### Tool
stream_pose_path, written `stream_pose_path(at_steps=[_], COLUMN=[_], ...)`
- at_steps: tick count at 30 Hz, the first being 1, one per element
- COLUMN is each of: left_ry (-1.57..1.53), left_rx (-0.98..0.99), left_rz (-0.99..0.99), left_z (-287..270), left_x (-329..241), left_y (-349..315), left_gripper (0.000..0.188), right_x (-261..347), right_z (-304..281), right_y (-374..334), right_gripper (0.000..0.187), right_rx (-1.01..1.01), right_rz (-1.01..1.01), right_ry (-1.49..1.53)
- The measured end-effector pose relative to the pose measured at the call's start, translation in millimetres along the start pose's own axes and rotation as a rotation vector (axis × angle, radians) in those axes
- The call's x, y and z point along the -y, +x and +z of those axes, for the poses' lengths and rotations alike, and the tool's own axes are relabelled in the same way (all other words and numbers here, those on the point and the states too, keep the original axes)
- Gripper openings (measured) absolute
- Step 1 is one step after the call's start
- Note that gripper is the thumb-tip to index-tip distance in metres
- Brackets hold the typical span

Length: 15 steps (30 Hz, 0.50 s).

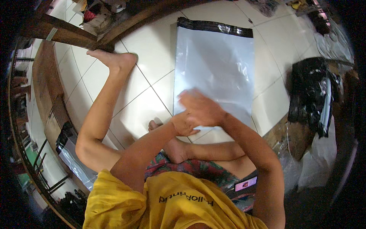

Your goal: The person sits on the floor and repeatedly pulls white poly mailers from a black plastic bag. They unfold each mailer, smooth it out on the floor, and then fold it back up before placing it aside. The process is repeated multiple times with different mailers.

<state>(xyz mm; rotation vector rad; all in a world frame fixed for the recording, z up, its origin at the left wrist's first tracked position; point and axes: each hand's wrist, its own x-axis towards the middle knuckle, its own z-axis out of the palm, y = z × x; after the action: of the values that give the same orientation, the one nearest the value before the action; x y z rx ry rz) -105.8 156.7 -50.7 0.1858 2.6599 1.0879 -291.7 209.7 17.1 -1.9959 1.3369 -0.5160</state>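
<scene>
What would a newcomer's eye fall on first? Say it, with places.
The big pale bag, black at its far end, lies flat on the white tiles at upper centre. The blurred right hand overlaps the left hand at the bag's near end. The yellow shirt fills the bottom centre.

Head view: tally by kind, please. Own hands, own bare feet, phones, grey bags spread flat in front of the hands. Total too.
Hands: 2, left hand and right hand
Bare feet: 2, left foot and right foot
Phone: 1
Grey bag: 1 visible; any beneath can't be seen
Total: 6 visible
</scene>
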Motion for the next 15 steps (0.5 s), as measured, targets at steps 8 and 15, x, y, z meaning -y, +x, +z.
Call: stream_pose_path(at_steps=[8, 15], left_ry=[0.244, 0.328], left_rx=[-0.075, 0.025], left_rz=[0.057, 0.075], left_z=[9.5, -13.1], left_x=[-4.6, -10.5], left_y=[7.3, 10.0], left_gripper=[0.067, 0.074], right_x=[-56.0, -134.5], right_z=[14.7, -46.2], right_y=[55.3, 123.4], right_gripper=[0.073, 0.079], right_rx=[0.079, 0.030], right_rz=[-0.390, -0.280], right_ry=[-0.107, -0.251])
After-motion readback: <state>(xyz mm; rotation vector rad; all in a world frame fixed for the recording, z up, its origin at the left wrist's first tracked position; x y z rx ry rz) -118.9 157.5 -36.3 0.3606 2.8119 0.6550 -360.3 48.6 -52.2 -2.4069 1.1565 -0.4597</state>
